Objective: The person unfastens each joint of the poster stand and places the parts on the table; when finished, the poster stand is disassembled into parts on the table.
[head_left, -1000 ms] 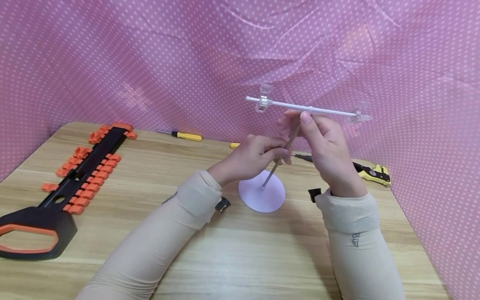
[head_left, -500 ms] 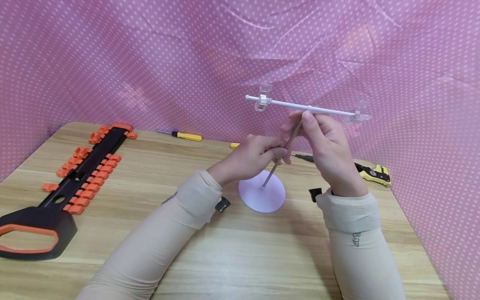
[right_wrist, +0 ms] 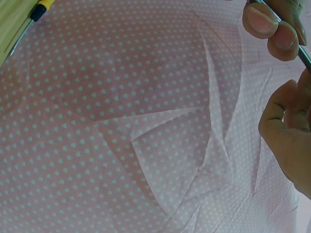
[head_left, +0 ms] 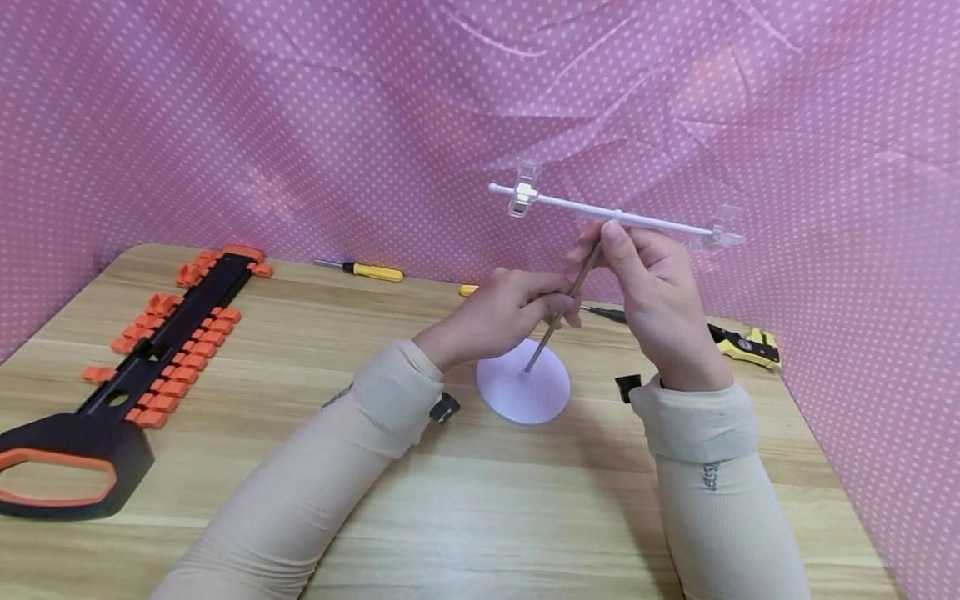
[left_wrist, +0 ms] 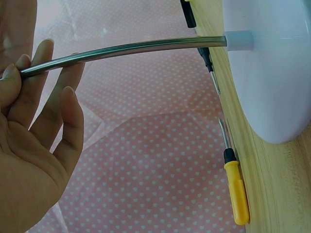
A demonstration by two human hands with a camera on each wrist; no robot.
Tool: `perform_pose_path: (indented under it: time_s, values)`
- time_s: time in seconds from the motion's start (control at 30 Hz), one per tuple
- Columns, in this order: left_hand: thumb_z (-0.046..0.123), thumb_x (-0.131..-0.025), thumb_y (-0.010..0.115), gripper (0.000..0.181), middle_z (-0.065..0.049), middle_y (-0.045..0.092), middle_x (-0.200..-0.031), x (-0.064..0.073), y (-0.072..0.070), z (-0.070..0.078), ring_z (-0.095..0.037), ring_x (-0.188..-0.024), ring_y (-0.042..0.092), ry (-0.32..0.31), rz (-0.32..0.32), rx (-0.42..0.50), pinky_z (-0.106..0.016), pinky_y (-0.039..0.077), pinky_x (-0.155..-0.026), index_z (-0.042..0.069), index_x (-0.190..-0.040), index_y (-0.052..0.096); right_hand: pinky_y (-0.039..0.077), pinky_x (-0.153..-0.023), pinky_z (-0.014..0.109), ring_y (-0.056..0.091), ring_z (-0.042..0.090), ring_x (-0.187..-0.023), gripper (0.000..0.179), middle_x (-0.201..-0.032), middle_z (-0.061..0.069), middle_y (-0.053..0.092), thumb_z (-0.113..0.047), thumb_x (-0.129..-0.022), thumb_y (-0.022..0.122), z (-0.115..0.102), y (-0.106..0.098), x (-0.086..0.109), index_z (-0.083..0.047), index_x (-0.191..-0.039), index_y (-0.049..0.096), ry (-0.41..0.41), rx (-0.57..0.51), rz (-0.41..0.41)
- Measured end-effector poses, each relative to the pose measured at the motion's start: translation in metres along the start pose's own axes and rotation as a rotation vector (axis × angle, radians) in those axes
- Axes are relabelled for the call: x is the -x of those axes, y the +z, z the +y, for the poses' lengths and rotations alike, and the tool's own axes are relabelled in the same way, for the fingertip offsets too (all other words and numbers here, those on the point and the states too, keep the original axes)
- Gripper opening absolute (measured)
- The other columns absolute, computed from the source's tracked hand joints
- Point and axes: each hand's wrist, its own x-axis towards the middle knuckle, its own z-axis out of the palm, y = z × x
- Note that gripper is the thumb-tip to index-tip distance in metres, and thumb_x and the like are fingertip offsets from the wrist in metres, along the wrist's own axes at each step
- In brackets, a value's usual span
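A stand with a round white base (head_left: 525,402) rests on the table, its thin metal rod (head_left: 546,340) leaning up to the right. My left hand (head_left: 502,312) pinches the rod around its middle, other fingers loosely spread in the left wrist view. Higher up, my right hand (head_left: 663,292) grips the rod's upper end between thumb and fingers, just under the white crossbar (head_left: 573,205). Clear plastic clips (head_left: 523,196) sit near both crossbar ends. The right wrist view catches both hands at its right edge, with only short pieces of rod (right_wrist: 305,57) showing.
On the left lies a black rail (head_left: 202,312) with orange clips and a looped handle. A yellow-handled screwdriver (head_left: 377,272) lies along the back edge, with a dark-handled tool (head_left: 607,315) and yellow-black pliers (head_left: 753,350) further right. Pink dotted cloth (head_left: 337,150) hangs behind.
The left end of the crossbar has risen slightly, so the bar tilts more. Both hands keep their hold on the rod, and the base has stayed nearly in place.
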Motion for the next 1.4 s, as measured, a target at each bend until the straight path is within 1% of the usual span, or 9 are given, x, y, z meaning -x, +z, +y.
perform_pose_path:
  time_s: [0.27,0.57,0.73,0.9,0.97,1.1,1.2,1.33,1.4]
  values:
    - [0.021,-0.111,0.056,0.02,0.009,0.079,-0.099,-0.0002,0.0001,-0.0018,-0.009,-0.092,0.071,0.006,0.003,0.006,-0.027,0.058,-0.086,0.016,-0.112,0.075,0.054,-0.096,0.034,0.073,0.017,-0.088,0.03,-0.093,-0.001,0.076,-0.026,-0.113,0.052,-0.0003,0.0004,0.0003,-0.006,-0.105,0.073,0.009,0.007,0.0]
    - [0.022,-0.111,0.056,0.02,0.009,0.079,-0.099,0.0006,0.0,0.0001,-0.009,-0.092,0.071,-0.005,0.0,0.004,-0.028,0.058,-0.086,0.016,-0.113,0.075,0.053,-0.099,0.034,0.073,0.018,-0.091,0.03,-0.095,-0.001,0.077,-0.029,-0.113,0.053,-0.0022,0.0018,0.0016,-0.007,-0.106,0.073,0.025,0.012,0.016]
    - [0.022,-0.111,0.057,0.02,0.007,0.079,-0.1,0.0003,0.0005,0.0015,-0.009,-0.091,0.071,-0.008,-0.001,-0.008,-0.027,0.057,-0.086,0.016,-0.113,0.075,0.055,-0.096,0.033,0.072,0.017,-0.091,0.029,-0.095,-0.001,0.076,-0.027,-0.113,0.052,-0.0024,0.0025,0.0017,-0.008,-0.107,0.073,0.011,0.002,0.025]
    - [0.023,-0.111,0.058,0.019,0.005,0.08,-0.101,-0.0002,0.001,0.0023,-0.009,-0.093,0.071,-0.01,-0.004,-0.007,-0.027,0.057,-0.087,0.017,-0.112,0.076,0.057,-0.094,0.034,0.071,0.019,-0.093,0.03,-0.093,0.0,0.076,-0.023,-0.113,0.051,-0.0026,0.0029,0.0013,-0.005,-0.106,0.073,-0.034,-0.012,0.05]
    - [0.023,-0.111,0.058,0.019,0.006,0.08,-0.1,0.0002,0.001,0.0027,-0.009,-0.093,0.071,-0.011,-0.005,-0.008,-0.028,0.057,-0.087,0.017,-0.111,0.076,0.057,-0.094,0.034,0.071,0.019,-0.094,0.03,-0.093,0.0,0.076,-0.023,-0.113,0.051,-0.0027,0.0027,0.0012,-0.005,-0.105,0.074,-0.049,-0.021,0.062]
    - [0.024,-0.111,0.058,0.019,0.007,0.08,-0.099,0.0008,0.0008,0.0032,-0.01,-0.093,0.071,-0.017,-0.005,-0.016,-0.028,0.057,-0.087,0.018,-0.109,0.076,0.057,-0.095,0.034,0.07,0.019,-0.096,0.031,-0.093,0.0,0.076,-0.023,-0.114,0.051,-0.0031,0.0025,0.0011,-0.003,-0.107,0.073,-0.051,-0.046,0.068]
    - [0.024,-0.111,0.058,0.02,0.008,0.08,-0.1,0.0004,0.0009,0.0026,-0.01,-0.093,0.071,-0.024,-0.008,-0.017,-0.029,0.057,-0.087,0.016,-0.11,0.076,0.057,-0.095,0.034,0.07,0.019,-0.096,0.031,-0.094,0.0,0.076,-0.023,-0.114,0.05,-0.0033,0.0026,0.0009,-0.001,-0.108,0.072,-0.053,-0.055,0.067]
    - [0.024,-0.111,0.057,0.022,0.008,0.08,-0.1,0.0004,0.0007,0.0025,-0.009,-0.094,0.071,-0.032,-0.014,-0.018,-0.029,0.057,-0.088,0.014,-0.112,0.076,0.057,-0.095,0.034,0.071,0.019,-0.096,0.031,-0.094,0.0,0.076,-0.023,-0.114,0.05,-0.0035,0.0022,0.0009,-0.002,-0.109,0.072,-0.053,-0.044,0.071]
    - [0.024,-0.111,0.057,0.021,0.008,0.08,-0.101,0.0002,0.0007,0.0025,-0.009,-0.094,0.071,-0.033,-0.015,-0.02,-0.03,0.057,-0.088,0.015,-0.111,0.076,0.057,-0.095,0.033,0.071,0.018,-0.096,0.032,-0.093,0.0,0.077,-0.023,-0.114,0.05,-0.0032,0.0017,0.0009,0.0,-0.11,0.072,-0.053,-0.038,0.076]
